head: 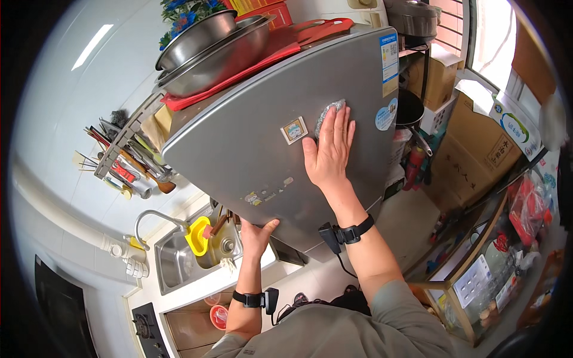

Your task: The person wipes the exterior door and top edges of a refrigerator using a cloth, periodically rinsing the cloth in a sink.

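In front of me stands a grey refrigerator door [233, 156]. My right hand [330, 150] lies almost flat against its upper part, pressing a silvery scrubbing pad [323, 118] to the surface. Most of the pad is hidden under the fingers. Just left of that hand is a small square picture magnet [294, 130], and cartoon stickers [266, 192] are lower down. My left hand [256, 237] grips the door's left edge near the sink, thumb on the front face; its other fingers are mostly hidden behind the edge.
Stacked steel basins [215, 58] rest on a red cover [233, 80] atop the refrigerator. At left are a utensil rack [130, 129] and a sink [172, 262] with a yellow strainer basket [197, 236]. Cardboard boxes [474, 152] and a glass-sided cabinet [461, 286] stand at right.
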Motion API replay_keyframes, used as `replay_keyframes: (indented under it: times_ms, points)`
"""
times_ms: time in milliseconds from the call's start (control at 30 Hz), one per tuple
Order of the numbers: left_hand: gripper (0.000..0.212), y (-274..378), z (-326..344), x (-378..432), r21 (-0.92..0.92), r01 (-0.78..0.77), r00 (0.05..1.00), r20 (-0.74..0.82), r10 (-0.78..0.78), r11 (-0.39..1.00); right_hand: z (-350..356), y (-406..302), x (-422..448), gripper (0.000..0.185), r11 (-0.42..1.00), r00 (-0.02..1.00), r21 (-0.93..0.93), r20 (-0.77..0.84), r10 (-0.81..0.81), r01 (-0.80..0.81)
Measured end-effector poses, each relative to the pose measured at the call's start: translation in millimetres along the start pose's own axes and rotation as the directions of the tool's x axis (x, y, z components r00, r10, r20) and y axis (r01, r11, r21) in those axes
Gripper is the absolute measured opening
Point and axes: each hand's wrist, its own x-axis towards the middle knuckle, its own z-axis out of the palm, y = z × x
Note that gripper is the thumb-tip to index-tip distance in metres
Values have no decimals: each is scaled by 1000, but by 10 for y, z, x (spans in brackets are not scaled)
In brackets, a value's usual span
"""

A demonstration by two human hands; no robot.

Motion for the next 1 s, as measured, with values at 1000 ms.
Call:
replay_keyframes:
  times_ms: [1000]
  points:
    - [63, 87, -33, -21, 23, -55, 998, 16, 54, 998, 200, -371, -360, 66, 946, 951, -103, 64, -303, 308]
